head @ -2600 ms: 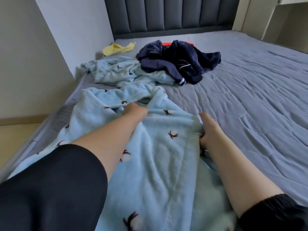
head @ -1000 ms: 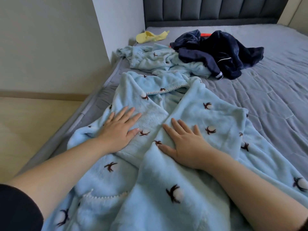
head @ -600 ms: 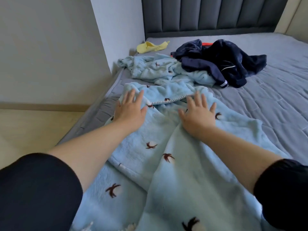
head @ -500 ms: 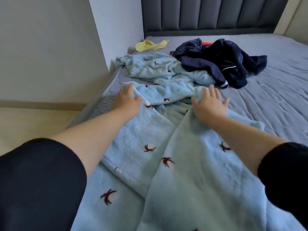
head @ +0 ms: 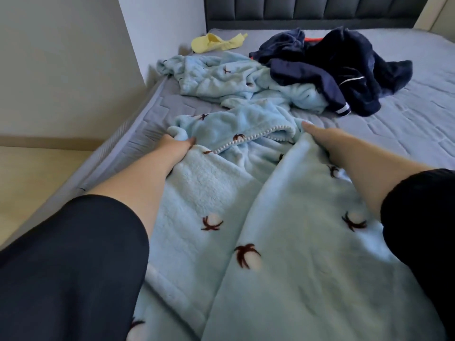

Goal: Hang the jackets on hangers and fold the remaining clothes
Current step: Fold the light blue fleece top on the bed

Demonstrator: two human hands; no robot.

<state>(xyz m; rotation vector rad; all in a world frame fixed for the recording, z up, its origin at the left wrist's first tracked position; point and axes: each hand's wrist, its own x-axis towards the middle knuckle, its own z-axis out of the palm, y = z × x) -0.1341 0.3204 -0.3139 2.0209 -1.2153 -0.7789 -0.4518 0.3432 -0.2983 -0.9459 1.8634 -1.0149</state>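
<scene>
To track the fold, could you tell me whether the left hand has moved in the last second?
Yes: left hand slid up the robe toward the headboard, now gripping the collar.

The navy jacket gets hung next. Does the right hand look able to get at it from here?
Probably yes, once free: the navy jacket lies uncovered just beyond the right hand, with only bare mattress between. But that hand now grips the light blue fleece garment.
</scene>
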